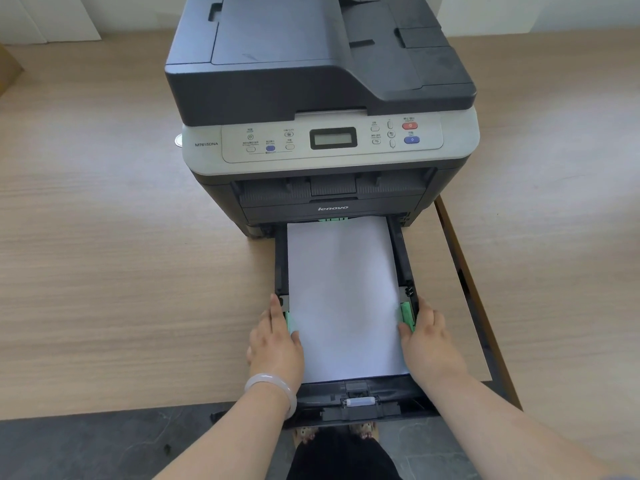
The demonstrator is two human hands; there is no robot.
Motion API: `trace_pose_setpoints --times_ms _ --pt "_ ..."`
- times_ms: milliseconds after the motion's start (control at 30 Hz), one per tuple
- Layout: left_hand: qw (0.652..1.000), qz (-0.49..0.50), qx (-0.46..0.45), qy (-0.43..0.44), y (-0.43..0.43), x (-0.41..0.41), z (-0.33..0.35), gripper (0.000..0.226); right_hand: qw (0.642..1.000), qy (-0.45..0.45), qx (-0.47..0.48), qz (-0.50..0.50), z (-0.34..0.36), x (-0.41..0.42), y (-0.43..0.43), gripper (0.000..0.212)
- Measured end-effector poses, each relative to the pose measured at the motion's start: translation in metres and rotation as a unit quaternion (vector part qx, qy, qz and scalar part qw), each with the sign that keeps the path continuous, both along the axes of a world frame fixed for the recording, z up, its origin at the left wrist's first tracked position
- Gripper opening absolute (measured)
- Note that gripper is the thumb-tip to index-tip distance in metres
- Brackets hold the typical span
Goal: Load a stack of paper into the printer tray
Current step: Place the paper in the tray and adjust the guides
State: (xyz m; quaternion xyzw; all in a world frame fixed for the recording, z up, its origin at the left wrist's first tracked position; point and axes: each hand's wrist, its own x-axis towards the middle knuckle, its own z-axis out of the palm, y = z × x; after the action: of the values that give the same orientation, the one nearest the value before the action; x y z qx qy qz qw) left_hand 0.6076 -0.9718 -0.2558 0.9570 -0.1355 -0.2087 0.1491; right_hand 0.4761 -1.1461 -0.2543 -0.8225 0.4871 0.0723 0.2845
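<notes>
A grey and black printer (pixel 322 98) stands on a wooden table. Its black paper tray (pixel 363 400) is pulled out toward me over the table's front edge. A white stack of paper (pixel 343 292) lies flat inside the tray. My left hand (pixel 277 341) rests on the tray's left side, thumb touching the green left side guide (pixel 291 323). My right hand (pixel 429 341) rests on the right side, thumb against the green right side guide (pixel 408 315). Both hands press the guides toward the paper's edges; fingers are extended.
The wooden table (pixel 121 271) spreads wide to the left of the printer and ends just right of the tray. A dark tiled floor (pixel 104 445) lies below. A brown box corner (pixel 8 69) sits at far left. A small round grey object (pixel 178 140) peeks from behind the printer.
</notes>
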Motion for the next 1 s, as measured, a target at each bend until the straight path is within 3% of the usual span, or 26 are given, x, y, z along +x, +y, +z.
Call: trace_pose_setpoints --times_ms 467,633,733,900,1000 --pt "0.999 -0.029 0.036 -0.013 -0.001 0.001 -0.005 0.071 0.996 0.047 -0.031 0.064 -0.006 0.0 -0.001 0.059" --pt "0.999 -0.028 0.032 0.0 -0.002 0.002 -0.001 0.077 1.0 0.022 0.001 0.015 -0.001 0.003 -0.003 0.053" --pt "0.999 -0.029 0.027 0.0 -0.001 0.003 -0.001 0.075 0.997 0.046 -0.012 0.065 -0.003 0.001 -0.003 0.053" --pt "0.999 -0.042 0.025 0.007 0.002 0.003 0.002 0.073 1.0 0.01 0.013 0.026 0.002 -0.002 -0.004 0.063" --pt "0.995 -0.087 0.03 -0.028 0.001 0.002 0.01 0.075 0.989 0.034 -0.114 0.091 0.013 -0.004 -0.001 0.063"
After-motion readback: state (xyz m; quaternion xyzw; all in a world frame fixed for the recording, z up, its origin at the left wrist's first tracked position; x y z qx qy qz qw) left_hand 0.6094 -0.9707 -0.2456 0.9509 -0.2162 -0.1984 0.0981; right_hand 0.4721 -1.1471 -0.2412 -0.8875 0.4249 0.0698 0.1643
